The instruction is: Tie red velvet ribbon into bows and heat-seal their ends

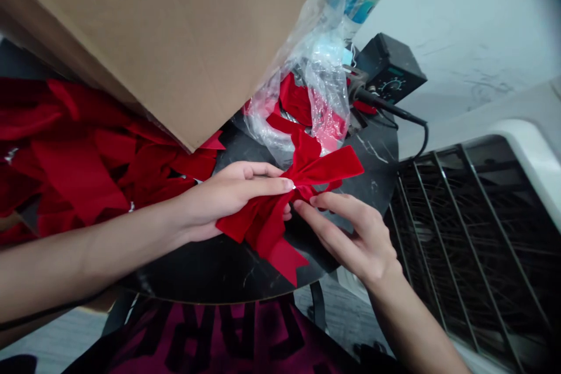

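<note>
Red bow (pixel 274 225): it is between the two hands, above the black table (pixel 184 274).
Left hand (pixel 236 193): closed in a pinch on the bow's gathered middle.
Right hand (pixel 362 234): loosely curled, fingertips beside a loop; whether they grip it, I cannot tell.
Bow's cloth: probably light, soft, little slippery; the middle seems the safest hold, because loops may crush.

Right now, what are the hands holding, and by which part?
A red bow. The left hand pinches its gathered middle; the right hand is close by, but whether it grips is unclear.
</note>
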Available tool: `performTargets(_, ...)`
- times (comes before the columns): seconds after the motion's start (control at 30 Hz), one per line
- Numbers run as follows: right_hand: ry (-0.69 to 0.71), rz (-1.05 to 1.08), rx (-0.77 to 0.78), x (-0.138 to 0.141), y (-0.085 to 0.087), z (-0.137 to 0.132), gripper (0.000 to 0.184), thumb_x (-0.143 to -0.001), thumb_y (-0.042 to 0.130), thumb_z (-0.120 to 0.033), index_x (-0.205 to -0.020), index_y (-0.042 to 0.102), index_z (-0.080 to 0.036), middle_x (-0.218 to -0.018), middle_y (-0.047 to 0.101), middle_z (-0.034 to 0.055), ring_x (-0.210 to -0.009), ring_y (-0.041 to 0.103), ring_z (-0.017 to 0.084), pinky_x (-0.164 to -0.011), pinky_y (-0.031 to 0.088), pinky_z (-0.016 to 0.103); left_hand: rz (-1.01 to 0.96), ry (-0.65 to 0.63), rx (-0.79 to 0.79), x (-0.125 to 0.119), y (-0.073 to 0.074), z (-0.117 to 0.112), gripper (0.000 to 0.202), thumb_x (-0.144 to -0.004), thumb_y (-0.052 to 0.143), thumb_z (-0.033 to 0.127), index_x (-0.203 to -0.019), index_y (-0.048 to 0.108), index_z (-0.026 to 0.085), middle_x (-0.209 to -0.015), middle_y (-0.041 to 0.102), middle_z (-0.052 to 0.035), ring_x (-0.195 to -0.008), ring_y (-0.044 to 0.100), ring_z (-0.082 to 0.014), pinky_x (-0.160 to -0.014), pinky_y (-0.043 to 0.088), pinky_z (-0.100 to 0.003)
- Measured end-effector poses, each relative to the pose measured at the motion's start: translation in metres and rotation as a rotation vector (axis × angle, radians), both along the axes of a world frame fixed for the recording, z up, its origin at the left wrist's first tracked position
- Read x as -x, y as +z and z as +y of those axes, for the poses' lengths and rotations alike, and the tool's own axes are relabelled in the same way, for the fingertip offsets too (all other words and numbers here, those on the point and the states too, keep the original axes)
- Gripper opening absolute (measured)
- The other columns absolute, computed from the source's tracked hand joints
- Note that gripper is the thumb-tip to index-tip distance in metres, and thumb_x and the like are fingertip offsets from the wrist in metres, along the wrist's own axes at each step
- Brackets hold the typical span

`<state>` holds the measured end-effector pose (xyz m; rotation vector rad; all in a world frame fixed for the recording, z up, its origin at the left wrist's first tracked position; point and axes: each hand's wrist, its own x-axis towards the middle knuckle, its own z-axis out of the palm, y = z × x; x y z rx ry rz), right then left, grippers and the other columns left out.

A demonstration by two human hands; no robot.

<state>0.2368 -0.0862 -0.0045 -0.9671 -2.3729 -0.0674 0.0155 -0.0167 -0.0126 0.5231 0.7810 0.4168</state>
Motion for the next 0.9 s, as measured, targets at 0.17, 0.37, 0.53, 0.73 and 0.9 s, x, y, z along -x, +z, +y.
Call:
performTargets(0.17, 0.134, -0.301, -0.030, 0.000, 0.024, 0.005, 0.024, -0.102, 0.052, -0.007, -0.118, 0.070, -0.004, -0.119, 0.077, 0.0195, -0.097, 0.073, 0.027, -0.076, 0.061, 0.041, 0.080, -0.006, -0.172, 0.000, -0.008, 0.000, 0.045, -0.082, 0.087, 0.018, -0.114, 0.057, 0.022, -0.072, 0.073, 0.0044, -0.067, 0.076, -0.0150, -0.069, 0.060, -0.024)
performTargets(0.37, 0.177, -0.444, -0.052, 0.010, 0.040, 0.015, 0.025, -0.105, 0.046, -0.009, -0.105, 0.072, -0.009, -0.099, 0.079, 0.0139, -0.089, 0.072, 0.024, -0.072, 0.057, 0.038, 0.155, -0.022, -0.237, 0.001, -0.009, -0.002, 0.051, -0.073, 0.091, 0.014, -0.106, 0.053, 0.024, -0.070, 0.069, 0.0075, -0.062, 0.068, -0.0106, -0.062, 0.053, -0.019)
performTargets(0.53, 0.049, -0.408, 0.033, 0.016, 0.036, 0.006, 0.017, -0.104, 0.054, -0.012, -0.112, 0.069, -0.008, -0.101, 0.077, 0.0134, -0.093, 0.070, 0.026, -0.076, 0.054, 0.040, 0.104, -0.008, -0.149, 0.005, -0.005, 0.003, 0.041, -0.081, 0.085, 0.016, -0.106, 0.053, 0.023, -0.068, 0.070, 0.0051, -0.059, 0.065, -0.0112, -0.059, 0.052, -0.020)
performTargets(0.73, -0.235, -0.278, 0.277, -0.006, 0.022, -0.012, 0.009, -0.103, 0.064, -0.019, -0.111, 0.065, -0.017, -0.093, 0.073, 0.0039, -0.075, 0.068, 0.016, -0.070, 0.054, 0.031, 0.140, -0.003, -0.171, 0.007, -0.004, 0.007, 0.037, -0.083, 0.084, 0.016, -0.103, 0.053, 0.024, -0.068, 0.072, 0.0040, -0.058, 0.068, -0.0126, -0.054, 0.050, -0.019)
performTargets(0.9, -0.276, -0.080, 0.177, 0.007, 0.014, -0.023, 0.029, -0.095, 0.074, -0.016, -0.123, 0.066, -0.020, -0.109, 0.071, 0.0072, -0.094, 0.072, 0.018, -0.083, 0.060, 0.029, 0.125, 0.007, -0.144, 0.005, -0.003, 0.008, 0.044, -0.080, 0.088, 0.019, -0.105, 0.053, 0.024, -0.072, 0.076, 0.0013, -0.062, 0.071, -0.0149, -0.059, 0.056, -0.022)
